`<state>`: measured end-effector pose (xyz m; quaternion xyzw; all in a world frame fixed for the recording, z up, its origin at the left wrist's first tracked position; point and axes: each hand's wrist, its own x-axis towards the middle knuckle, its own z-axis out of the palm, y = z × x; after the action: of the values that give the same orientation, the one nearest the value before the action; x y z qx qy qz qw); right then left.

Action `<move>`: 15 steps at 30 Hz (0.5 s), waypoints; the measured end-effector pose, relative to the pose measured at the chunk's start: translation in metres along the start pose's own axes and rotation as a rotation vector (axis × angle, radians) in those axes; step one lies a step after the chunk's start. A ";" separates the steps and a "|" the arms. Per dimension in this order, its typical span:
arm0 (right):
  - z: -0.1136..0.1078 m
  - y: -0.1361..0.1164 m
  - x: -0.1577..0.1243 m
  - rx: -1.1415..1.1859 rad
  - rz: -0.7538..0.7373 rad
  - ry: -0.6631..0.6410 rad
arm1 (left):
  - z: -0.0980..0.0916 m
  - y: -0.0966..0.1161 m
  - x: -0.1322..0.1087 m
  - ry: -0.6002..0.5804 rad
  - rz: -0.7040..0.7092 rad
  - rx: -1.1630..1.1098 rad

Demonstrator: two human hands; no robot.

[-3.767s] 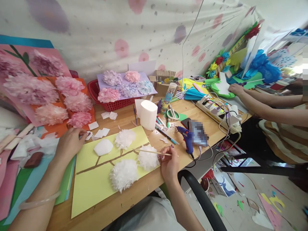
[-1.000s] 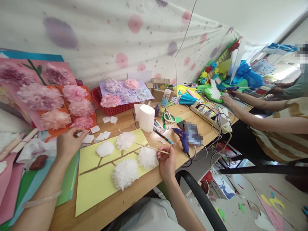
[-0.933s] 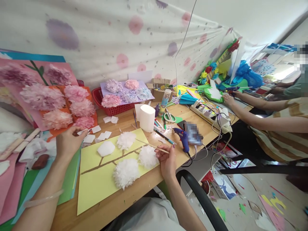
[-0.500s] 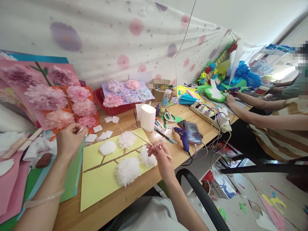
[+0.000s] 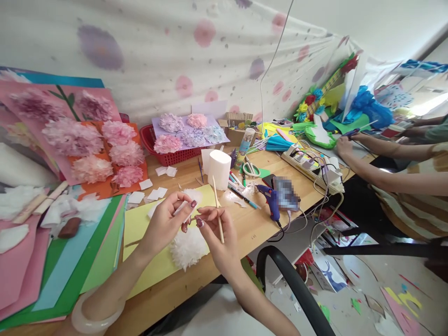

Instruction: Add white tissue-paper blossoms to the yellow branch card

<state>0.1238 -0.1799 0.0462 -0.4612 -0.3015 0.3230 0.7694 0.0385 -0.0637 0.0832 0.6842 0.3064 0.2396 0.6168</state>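
My left hand (image 5: 164,224) pinches a small white piece of paper (image 5: 181,209) over a yellow sheet (image 5: 156,268). Close beside it, my right hand (image 5: 220,233) has a thin wooden stick (image 5: 215,193) held upright between its fingers. The fingertips of both hands nearly meet; whether they touch is unclear. A fluffy white paper flower (image 5: 189,249) lies on the yellow sheet below the hands. Other white flowers and part of a brown drawn branch are largely covered by my hands.
Small white paper squares (image 5: 157,193) and a white roll (image 5: 219,170) lie past the sheet. To the right are a blue glue gun (image 5: 271,201), scissors (image 5: 251,168) and a power strip (image 5: 311,165). A co-worker's arms (image 5: 371,168) reach in at far right.
My left hand has come from the paper squares to the middle, bringing the white piece to my right hand. The stick has turned from slanted to nearly upright.
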 end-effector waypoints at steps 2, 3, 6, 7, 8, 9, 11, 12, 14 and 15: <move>0.003 0.000 0.001 0.074 0.020 -0.005 | 0.001 -0.003 0.000 0.002 0.005 0.001; 0.003 -0.001 0.001 0.095 0.028 -0.004 | 0.000 -0.004 0.000 -0.002 0.009 0.000; 0.005 -0.004 0.003 0.103 0.045 0.014 | 0.001 -0.006 -0.001 -0.018 0.023 -0.015; 0.006 -0.005 0.003 0.094 0.051 0.023 | 0.002 -0.006 -0.001 -0.021 0.022 -0.021; 0.006 -0.005 0.004 0.085 0.055 0.027 | 0.002 -0.007 -0.002 -0.024 0.017 -0.025; 0.007 -0.005 0.004 0.079 0.057 0.026 | 0.004 -0.007 -0.003 -0.028 0.012 -0.029; 0.008 -0.004 0.005 0.078 0.053 0.025 | 0.006 -0.007 -0.004 -0.038 0.012 -0.041; 0.009 -0.003 0.005 0.082 0.048 0.030 | 0.007 -0.007 -0.004 -0.041 0.017 -0.052; 0.009 -0.002 0.006 0.087 0.040 0.044 | 0.008 -0.007 -0.003 -0.040 0.024 -0.085; 0.009 -0.003 0.006 0.089 0.038 0.051 | 0.008 -0.007 -0.003 -0.035 0.021 -0.103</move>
<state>0.1215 -0.1718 0.0530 -0.4404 -0.2581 0.3389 0.7903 0.0413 -0.0713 0.0755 0.6589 0.2756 0.2496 0.6539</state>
